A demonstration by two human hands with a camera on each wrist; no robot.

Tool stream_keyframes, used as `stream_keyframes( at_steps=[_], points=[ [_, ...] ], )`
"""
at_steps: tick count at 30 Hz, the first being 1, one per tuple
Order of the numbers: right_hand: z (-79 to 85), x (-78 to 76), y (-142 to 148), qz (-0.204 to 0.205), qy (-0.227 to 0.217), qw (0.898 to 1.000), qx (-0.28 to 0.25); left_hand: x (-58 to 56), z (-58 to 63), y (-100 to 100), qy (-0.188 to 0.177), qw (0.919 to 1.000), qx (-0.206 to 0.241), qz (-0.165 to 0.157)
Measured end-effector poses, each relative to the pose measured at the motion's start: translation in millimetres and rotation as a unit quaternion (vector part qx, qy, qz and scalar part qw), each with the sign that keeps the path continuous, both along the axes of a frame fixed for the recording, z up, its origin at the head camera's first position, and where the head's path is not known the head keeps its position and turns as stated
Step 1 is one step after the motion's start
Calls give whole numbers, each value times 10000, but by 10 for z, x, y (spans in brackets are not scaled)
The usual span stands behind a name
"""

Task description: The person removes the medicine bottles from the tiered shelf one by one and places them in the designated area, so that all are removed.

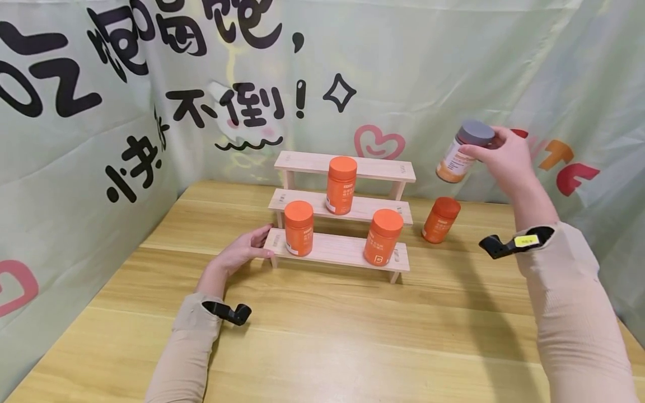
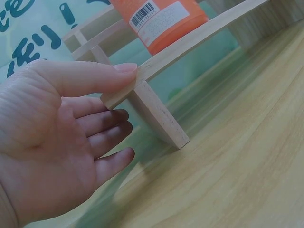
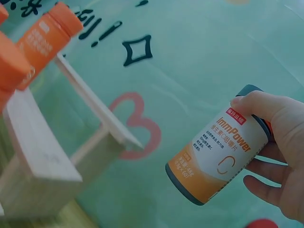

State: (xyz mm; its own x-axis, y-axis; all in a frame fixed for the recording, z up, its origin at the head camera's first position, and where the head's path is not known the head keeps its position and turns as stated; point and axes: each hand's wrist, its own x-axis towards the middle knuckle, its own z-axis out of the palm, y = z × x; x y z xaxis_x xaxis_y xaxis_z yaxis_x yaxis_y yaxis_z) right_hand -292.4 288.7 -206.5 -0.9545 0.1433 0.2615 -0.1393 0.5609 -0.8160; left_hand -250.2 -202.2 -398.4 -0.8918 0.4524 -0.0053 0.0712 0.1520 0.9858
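My right hand (image 1: pixel 509 159) grips a grey-lidded vitamin C bottle (image 1: pixel 458 154) near its lid, tilted in the air right of the stand. Its white and orange label (image 3: pixel 216 147) faces the right wrist camera. At the left end of the three-tier wooden stand (image 1: pixel 332 246), my left hand (image 1: pixel 244 250) pinches the lowest board, thumb on top; in the left wrist view the other fingers (image 2: pixel 111 130) are spread below it. Two orange bottles, one left (image 1: pixel 299 229) and one right (image 1: pixel 383 238), stand on the lowest tier. Another orange bottle (image 1: pixel 341 186) stands on the middle tier.
A further orange bottle (image 1: pixel 440 220) stands on the wooden table (image 1: pixel 322 336) to the right of the stand, below the held bottle. A pale printed curtain (image 1: pixel 433 67) hangs close behind the stand and along the left side.
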Motion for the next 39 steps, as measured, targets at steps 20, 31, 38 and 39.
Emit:
stream_keyframes(
  at_steps=[20, 31, 38, 39],
  points=[
    [-631, 235, 723, -664, -481, 9958, 411, 14, 29, 2, -27, 10000, -47, 18],
    [-1009, 250, 825, -938, -673, 9920, 513, 20, 21, -3, -45, 9999, -96, 53],
    [-1210, 270, 884, -968, -667, 9927, 252, 16, 23, -6, -29, 9999, -100, 63],
    [-1230, 275, 888, -970, -660, 9928, 237, 15, 24, -7, -29, 9999, -98, 66]
  ],
)
